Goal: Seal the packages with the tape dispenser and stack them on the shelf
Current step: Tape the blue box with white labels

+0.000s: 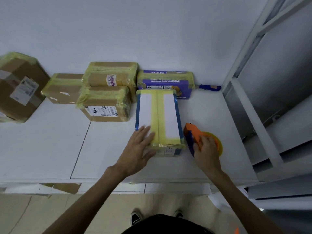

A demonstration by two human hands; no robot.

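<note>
Left hand (137, 148) flat on taped white package (168, 114); right hand (207, 149) grips tape dispenser (194, 134) at three o'clock; stacking apparently remains.

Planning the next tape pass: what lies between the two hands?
In the head view, the taped white-topped box; left hand rests on it, right hand holds the tape dispenser.

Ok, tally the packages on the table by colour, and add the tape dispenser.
brown cardboard boxes: 4
purple box: 1
white-and-blue box: 1
tape dispenser: 1
Total: 7
</note>
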